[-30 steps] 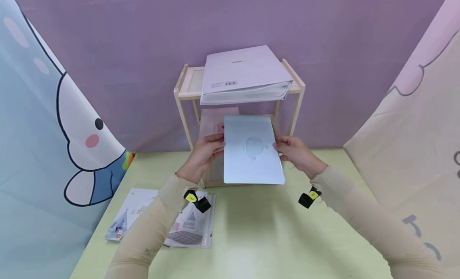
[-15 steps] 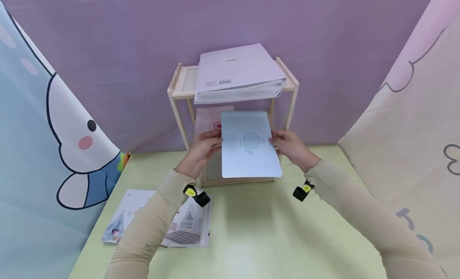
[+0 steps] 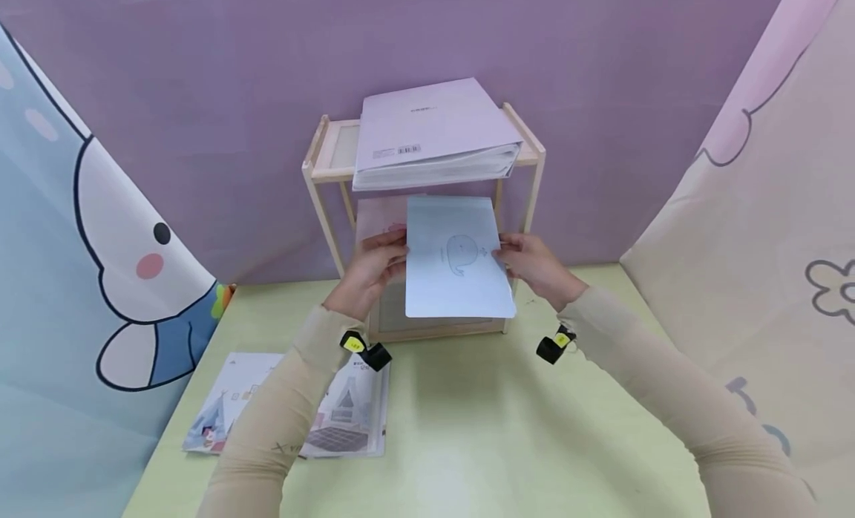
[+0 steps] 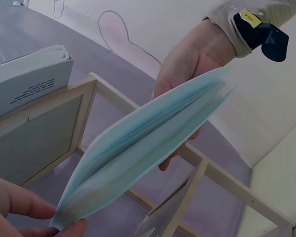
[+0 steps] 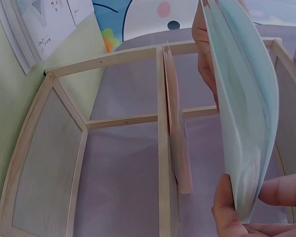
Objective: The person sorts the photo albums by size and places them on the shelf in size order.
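**As the left hand (image 3: 367,274) and right hand (image 3: 539,269) pinch its long sides, a notebook (image 3: 461,297) hangs cover up at the rack (image 3: 437,332)**

Thin and rectangular, with rounded near corners, the notebook has a smooth pale-blue cover bearing a line-drawn whale (image 3: 462,254). Both wrist views show its soft leaves bowed and slightly parted along the near short edge. Each hand's grip is narrow, thumb and fingers on opposite faces, holding the notebook at about the middle of a long side.

Its long axis runs away from the person, toward the rack, one short edge near and the other far. The whale's tail points to the near edge, and a tiny line of print, too small to read, runs along the long axis.

Built of pale wood bars with greyish panels, the rack carries a thick lilac binder (image 3: 434,128) on top, its pages bulging past the cover at the front. Below, a limp pink booklet (image 3: 374,215) lies on a lower shelf, partly hidden by the notebook and left hand.

In the head view the notebook's far edge comes just below the binder's front edge; whether it reaches under the top shelf, I cannot tell. The near edge hangs free of the rack's bottom bar. Room for moving lies over the smooth light-green counter (image 3: 481,429) toward the person and to the right; glossy packets (image 3: 347,421) lie at the left, partly under the left sleeve (image 3: 267,429).
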`<move>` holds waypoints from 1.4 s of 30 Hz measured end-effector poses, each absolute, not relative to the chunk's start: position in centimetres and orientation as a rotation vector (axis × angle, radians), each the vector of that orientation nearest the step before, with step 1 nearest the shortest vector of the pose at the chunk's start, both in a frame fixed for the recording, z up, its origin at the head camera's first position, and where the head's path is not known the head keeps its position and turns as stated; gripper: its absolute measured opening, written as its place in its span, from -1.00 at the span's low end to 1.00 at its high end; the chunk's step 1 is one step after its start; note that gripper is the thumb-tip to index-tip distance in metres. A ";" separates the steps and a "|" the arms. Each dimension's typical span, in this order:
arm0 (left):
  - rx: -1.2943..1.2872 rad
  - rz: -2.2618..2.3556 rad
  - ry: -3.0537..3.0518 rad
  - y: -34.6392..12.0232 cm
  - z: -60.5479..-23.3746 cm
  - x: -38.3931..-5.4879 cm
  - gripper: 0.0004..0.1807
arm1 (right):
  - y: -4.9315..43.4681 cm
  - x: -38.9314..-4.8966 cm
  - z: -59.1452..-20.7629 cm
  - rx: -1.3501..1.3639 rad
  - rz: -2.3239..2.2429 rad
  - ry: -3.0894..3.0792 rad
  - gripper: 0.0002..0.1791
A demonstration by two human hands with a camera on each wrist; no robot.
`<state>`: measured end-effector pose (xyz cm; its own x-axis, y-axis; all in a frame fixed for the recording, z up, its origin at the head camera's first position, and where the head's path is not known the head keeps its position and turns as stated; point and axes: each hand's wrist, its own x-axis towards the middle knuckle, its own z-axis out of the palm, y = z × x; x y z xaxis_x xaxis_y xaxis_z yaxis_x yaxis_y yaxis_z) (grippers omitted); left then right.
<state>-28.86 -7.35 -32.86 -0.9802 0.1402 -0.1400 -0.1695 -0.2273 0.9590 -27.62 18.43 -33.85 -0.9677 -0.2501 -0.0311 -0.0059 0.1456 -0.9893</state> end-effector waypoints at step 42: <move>-0.229 2.284 1.988 -5.6 -32.6 -32.8 -0.51 | 16.4 -30.5 -33.4 -0.092 -1.813 2.317 -0.40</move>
